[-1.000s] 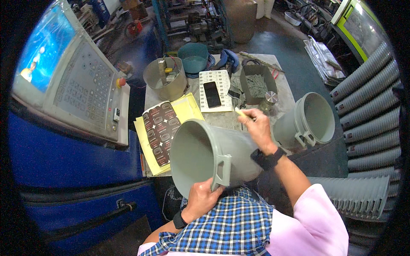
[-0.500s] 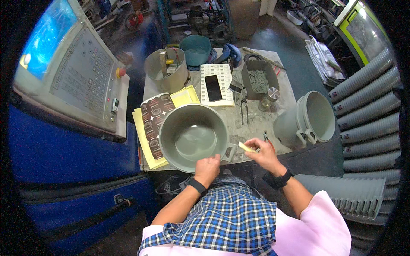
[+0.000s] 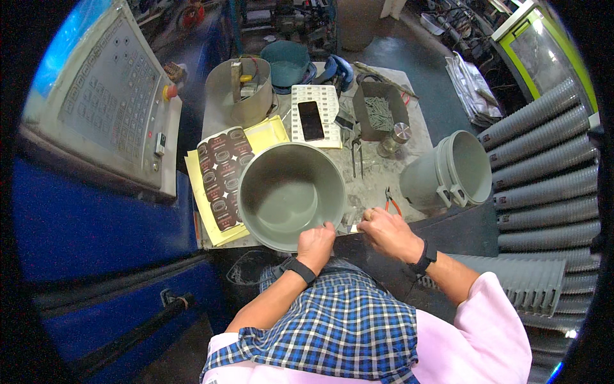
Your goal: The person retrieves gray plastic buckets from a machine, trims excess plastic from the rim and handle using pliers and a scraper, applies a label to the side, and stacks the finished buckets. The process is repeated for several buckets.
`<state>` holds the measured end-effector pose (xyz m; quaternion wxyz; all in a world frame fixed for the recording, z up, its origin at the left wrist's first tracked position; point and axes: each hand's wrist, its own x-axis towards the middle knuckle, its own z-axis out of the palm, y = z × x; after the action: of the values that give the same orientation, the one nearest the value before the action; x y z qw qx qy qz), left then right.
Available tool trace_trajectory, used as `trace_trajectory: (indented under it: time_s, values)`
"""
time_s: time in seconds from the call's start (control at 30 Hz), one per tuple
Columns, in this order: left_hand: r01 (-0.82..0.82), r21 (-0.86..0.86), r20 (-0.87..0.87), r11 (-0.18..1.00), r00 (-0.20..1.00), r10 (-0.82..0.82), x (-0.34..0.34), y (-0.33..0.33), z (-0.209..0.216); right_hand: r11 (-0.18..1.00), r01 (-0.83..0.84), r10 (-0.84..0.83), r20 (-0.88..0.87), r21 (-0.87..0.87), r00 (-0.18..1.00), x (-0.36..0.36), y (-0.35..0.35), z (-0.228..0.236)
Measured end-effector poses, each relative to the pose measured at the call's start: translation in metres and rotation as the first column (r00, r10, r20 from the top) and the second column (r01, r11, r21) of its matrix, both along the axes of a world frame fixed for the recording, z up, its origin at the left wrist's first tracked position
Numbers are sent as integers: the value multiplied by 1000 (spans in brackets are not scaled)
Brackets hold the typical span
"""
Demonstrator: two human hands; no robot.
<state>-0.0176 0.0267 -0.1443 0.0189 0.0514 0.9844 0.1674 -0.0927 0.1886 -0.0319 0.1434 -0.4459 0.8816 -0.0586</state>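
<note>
Fingers of the left hand [image 3: 315, 248] closed on the near right rim of the grey bucket [image 3: 288, 189], which lies up-left of them at the near edge of the desk [image 3: 419, 137], mouth up, long axis roughly upright. Right hand [image 3: 393, 237], farther from the bucket, apparently pinches a small pale piece [image 3: 354, 228] just beside the rim.

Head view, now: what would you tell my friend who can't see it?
A person at a cluttered table holds a round grey bucket by its near rim with the left hand; the right hand, beside it, pinches something small and pale, too blurry to name. Beyond lie a black phone and red-handled pliers.
</note>
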Motion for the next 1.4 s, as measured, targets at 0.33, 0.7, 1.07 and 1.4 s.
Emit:
trace_trajectory:
  time_s: [0.33,0.7,1.07,1.4]
  values:
    - [-11,35,-22,999,1000,12,0,3,0,930,-174,183,2,325,983,-13,-35,11]
    - [-15,51,-70,999,997,19,-1,7,-2,826,-278,383,-125,490,915,-22,-46,19]
    - [6,35,-49,999,999,-4,-2,11,-2,958,-178,192,-43,225,981,-28,-9,-3]
    - [13,13,-89,1000,996,-12,-1,20,-8,940,-200,170,129,277,977,-31,-13,2]
